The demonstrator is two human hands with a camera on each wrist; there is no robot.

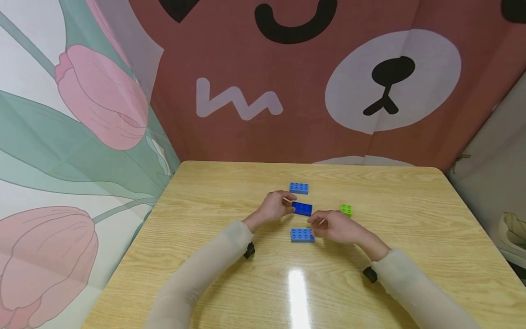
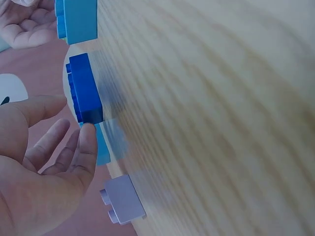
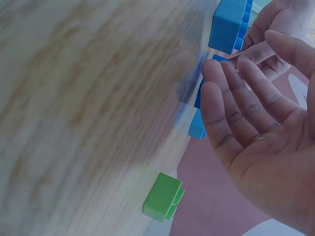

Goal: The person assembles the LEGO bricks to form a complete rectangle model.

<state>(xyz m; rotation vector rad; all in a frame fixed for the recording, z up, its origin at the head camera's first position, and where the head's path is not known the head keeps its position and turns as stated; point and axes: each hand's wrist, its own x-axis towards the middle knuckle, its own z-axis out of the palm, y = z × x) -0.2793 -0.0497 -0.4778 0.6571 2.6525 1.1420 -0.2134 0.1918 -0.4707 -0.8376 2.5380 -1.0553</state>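
A dark blue building brick [image 1: 302,209] lies studs up on the wooden table, between two lighter blue bricks: the far one [image 1: 299,188] and the near one [image 1: 302,235]. At the dark brick's left end is my left hand [image 1: 276,205], its fingers spread apart and a fingertip right at the brick's end in the left wrist view. My right hand [image 1: 334,226] hovers by the right end of the near blue brick, overlapping its corner; its fingers are nearly straight and hold nothing in the right wrist view. Behind the right hand sits a small green brick [image 1: 346,209].
A pale lavender brick [image 2: 123,199] stands on the table in the left wrist view; the left hand hides it in the head view. A curtain [image 1: 246,137] with a bear print hangs along the far table edge, and a glare patch [image 1: 297,292] lies at the front.
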